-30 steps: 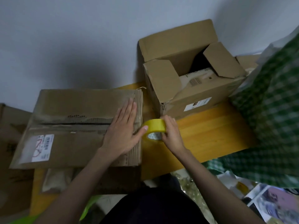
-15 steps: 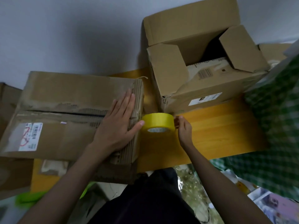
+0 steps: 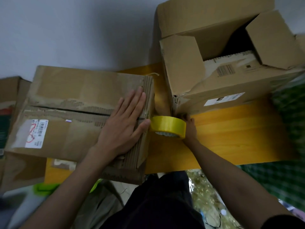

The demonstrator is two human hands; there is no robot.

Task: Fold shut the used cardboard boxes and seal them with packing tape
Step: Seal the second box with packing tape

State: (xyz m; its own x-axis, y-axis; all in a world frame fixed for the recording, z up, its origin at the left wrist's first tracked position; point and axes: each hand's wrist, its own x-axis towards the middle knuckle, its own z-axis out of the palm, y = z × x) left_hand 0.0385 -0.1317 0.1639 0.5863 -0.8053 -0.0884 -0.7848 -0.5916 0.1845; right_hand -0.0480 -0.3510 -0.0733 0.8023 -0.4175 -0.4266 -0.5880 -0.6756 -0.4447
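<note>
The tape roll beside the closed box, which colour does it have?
Yellow: the tape roll shows clearly in the head view, the only view.

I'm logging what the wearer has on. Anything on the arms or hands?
Both forearms are bare; no gloves, rings, watch or bands show on the left hand or the right hand. A dark sleeve edge shows only at the right upper arm, bottom right corner.
</note>
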